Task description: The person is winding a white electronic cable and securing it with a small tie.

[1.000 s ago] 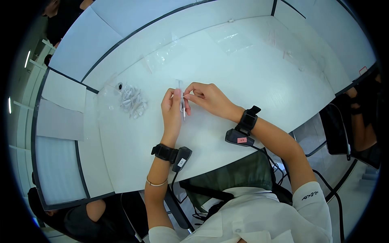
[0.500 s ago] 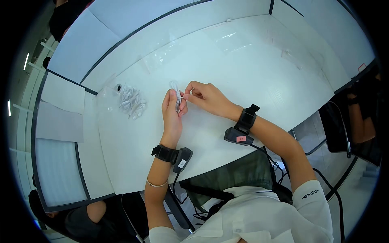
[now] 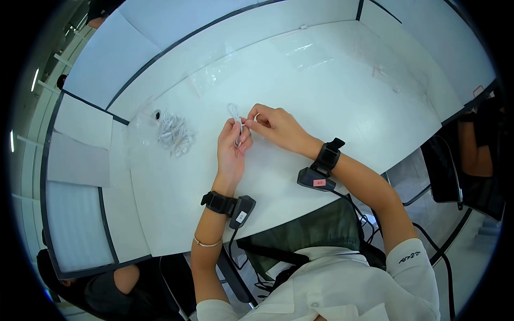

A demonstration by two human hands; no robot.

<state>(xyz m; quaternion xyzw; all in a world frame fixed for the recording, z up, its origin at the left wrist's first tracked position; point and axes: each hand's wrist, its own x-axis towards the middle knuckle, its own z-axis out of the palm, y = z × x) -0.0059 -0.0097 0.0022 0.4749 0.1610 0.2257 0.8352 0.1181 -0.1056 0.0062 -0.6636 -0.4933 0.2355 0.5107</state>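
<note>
A small bundle of white cable [image 3: 234,112] is held upright above the white table, its looped top sticking out past the fingers. My left hand [image 3: 232,143] is closed around the lower part of the bundle, palm up. My right hand [image 3: 273,126] pinches at the bundle's middle from the right, with thumb and index finger together on what looks like a thin cable end. To the left on the table lies a tangled pile of white cables [image 3: 175,134], with a small black round piece at its top left.
Clear plastic bags [image 3: 308,55] lie on the white table [image 3: 342,112] towards the back, and more film is at the left by the pile. Low partitions [image 3: 176,67] surround the table. Other people sit beyond it at left and right. Black cables trail from both wrist devices.
Both hands and the cable bundle have shifted slightly to the right. My right fingers remain at the bundle. The person beyond the top left partition has moved.
</note>
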